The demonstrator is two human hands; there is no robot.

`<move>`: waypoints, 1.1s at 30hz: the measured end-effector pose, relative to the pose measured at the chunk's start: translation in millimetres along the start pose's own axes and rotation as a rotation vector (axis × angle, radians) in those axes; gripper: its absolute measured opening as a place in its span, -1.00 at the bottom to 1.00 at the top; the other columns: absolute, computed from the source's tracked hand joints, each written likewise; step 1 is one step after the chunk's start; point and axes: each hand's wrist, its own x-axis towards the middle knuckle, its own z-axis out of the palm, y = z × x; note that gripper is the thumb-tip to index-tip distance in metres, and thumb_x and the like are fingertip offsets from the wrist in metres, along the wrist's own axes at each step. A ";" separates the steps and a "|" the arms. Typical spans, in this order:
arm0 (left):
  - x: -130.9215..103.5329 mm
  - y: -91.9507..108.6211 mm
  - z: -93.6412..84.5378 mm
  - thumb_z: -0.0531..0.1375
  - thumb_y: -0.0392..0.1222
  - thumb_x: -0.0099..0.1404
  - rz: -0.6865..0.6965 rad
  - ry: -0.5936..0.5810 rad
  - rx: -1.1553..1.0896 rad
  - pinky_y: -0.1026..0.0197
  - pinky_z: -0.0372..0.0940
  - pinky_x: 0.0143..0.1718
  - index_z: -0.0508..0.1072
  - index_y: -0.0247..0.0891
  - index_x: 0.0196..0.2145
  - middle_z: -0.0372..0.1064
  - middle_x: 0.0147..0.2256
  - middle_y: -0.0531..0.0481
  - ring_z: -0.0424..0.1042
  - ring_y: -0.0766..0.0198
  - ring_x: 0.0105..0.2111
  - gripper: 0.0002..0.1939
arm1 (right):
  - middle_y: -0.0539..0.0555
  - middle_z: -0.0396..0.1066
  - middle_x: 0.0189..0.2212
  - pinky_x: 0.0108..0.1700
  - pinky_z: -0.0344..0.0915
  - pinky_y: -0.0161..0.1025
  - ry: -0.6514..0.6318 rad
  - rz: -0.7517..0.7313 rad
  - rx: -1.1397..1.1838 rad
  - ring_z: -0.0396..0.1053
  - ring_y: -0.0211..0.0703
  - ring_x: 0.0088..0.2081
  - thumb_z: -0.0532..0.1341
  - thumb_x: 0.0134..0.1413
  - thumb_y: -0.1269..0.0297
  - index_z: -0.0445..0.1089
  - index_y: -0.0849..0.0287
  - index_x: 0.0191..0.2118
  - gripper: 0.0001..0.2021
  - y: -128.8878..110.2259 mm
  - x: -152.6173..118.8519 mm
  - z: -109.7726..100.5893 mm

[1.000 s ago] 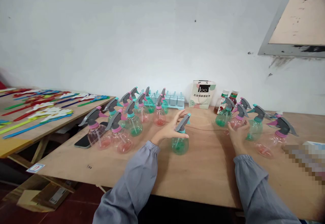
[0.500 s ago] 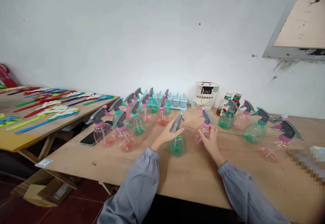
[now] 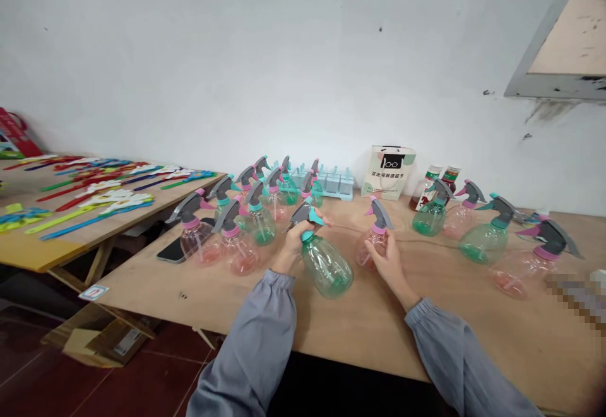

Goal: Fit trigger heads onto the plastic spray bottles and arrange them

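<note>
My left hand [image 3: 290,246] is closed round the neck of a green spray bottle [image 3: 329,269], which tilts with its base toward the lower right. The bottle has a grey and teal trigger head. My right hand [image 3: 389,258] grips the body of a pink spray bottle [image 3: 366,245], upright, its grey and pink head above my fingers. On the left stand several more spray bottles, among them a pink one [image 3: 237,253] and a green one [image 3: 262,226]. Others stand on the right, including a green one [image 3: 483,242] and a pink one [image 3: 518,275].
Behind the bottles are a light-blue compartment tray [image 3: 334,185], a printed paper bag [image 3: 389,174] and labelled glass bottles [image 3: 428,187]. A phone [image 3: 171,250] lies at left. Colourful flat plastic pieces [image 3: 95,199] cover the neighbouring table. A cardboard box [image 3: 106,338] sits on the floor.
My left hand has taken hold of the green spray bottle's neck and tipped it from upright, its base now swung to the right. My right hand has stayed on the pink bottle.
</note>
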 end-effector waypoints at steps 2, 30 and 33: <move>0.8 -0.8 -0.4 0.09 0.02 -0.01 0.034 0.038 0.005 -0.26 0.33 0.10 0.41 -0.22 -0.38 0.55 -0.32 -0.16 0.53 -0.13 -0.07 -0.69 | 0.26 0.40 0.08 0.16 0.34 0.15 -0.001 0.016 0.002 0.42 0.08 0.06 0.31 0.04 -0.12 0.22 0.12 0.19 -0.33 -1.7 -0.3 -0.6; 1.7 -3.6 9.2 0.14 -0.17 -0.15 0.154 0.060 -0.118 0.06 0.40 -0.17 0.34 -0.17 -0.56 0.48 -0.46 -0.04 0.53 0.05 -0.21 -0.90 | 0.31 0.38 0.12 0.21 0.28 0.23 -0.001 0.028 -0.043 0.39 0.17 0.12 0.30 0.01 -0.17 0.20 0.15 0.18 -0.28 -1.8 1.9 -1.9; 1.0 -3.5 10.4 0.15 -0.17 -0.14 0.151 0.066 -0.119 0.06 0.39 -0.15 0.32 -0.17 -0.54 0.46 -0.46 -0.02 0.53 0.07 -0.23 -0.89 | 0.30 0.38 0.11 0.20 0.29 0.21 -0.009 0.016 -0.042 0.39 0.15 0.11 0.30 0.02 -0.16 0.20 0.15 0.18 -0.30 -0.6 2.0 -2.0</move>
